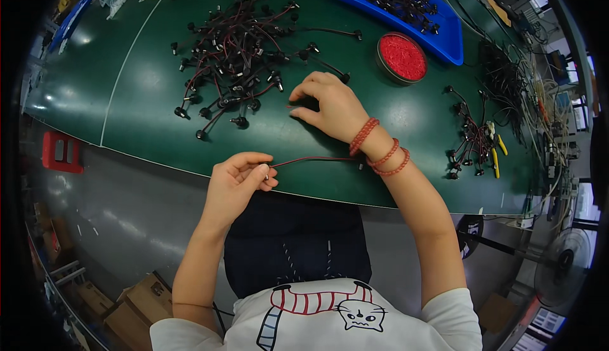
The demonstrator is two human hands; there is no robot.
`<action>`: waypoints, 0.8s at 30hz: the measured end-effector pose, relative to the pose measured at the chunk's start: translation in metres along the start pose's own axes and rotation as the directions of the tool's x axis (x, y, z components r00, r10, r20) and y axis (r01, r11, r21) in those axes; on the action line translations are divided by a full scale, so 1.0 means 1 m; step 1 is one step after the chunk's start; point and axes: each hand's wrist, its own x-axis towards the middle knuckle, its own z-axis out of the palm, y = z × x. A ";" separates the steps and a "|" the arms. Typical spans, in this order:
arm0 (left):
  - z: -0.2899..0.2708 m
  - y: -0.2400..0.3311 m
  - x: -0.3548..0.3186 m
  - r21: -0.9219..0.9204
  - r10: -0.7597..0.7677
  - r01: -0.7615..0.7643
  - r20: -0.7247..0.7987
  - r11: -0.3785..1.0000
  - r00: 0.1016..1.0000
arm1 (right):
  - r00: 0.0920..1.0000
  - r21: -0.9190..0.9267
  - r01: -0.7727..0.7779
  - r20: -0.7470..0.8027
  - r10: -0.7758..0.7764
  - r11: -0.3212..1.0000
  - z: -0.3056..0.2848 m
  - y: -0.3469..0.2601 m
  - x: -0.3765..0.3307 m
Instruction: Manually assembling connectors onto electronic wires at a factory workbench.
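Note:
My left hand [238, 179] is closed at the table's near edge, pinching the black plug at one end of a short red-and-black cable [311, 158]. The cable stretches right to another black connector [361, 165] below my right wrist. Further in, my right hand [333, 106] hovers over the green table with thumb and fingers apart, and no object shows in its grip. A tiny red bit [290, 106] lies by its fingertips. Just beyond is a tangled pile of similar cables [238, 49] with black plugs.
A round tin of small red pieces [402, 58] stands right of the pile. Behind it is a blue tray [451, 46] holding more cables. A smaller cable bunch [468, 136] and yellow-handled cutters [496, 154] lie at the right. A red stool [62, 152] stands beyond the left edge.

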 end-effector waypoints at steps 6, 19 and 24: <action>-0.010 0.009 0.014 0.181 0.144 -0.135 -0.036 0.974 0.989 | 0.998 -0.052 -0.031 0.045 0.033 0.998 0.012 0.000 0.003; 0.060 0.007 0.023 0.666 0.342 -0.441 0.284 0.602 0.896 | 0.821 0.563 -0.369 -0.176 0.543 0.740 -0.053 -0.008 -0.051; 0.090 -0.006 0.032 0.851 0.342 -0.441 0.339 0.285 0.876 | 0.769 0.579 -0.451 -0.134 0.625 0.680 -0.062 -0.015 -0.082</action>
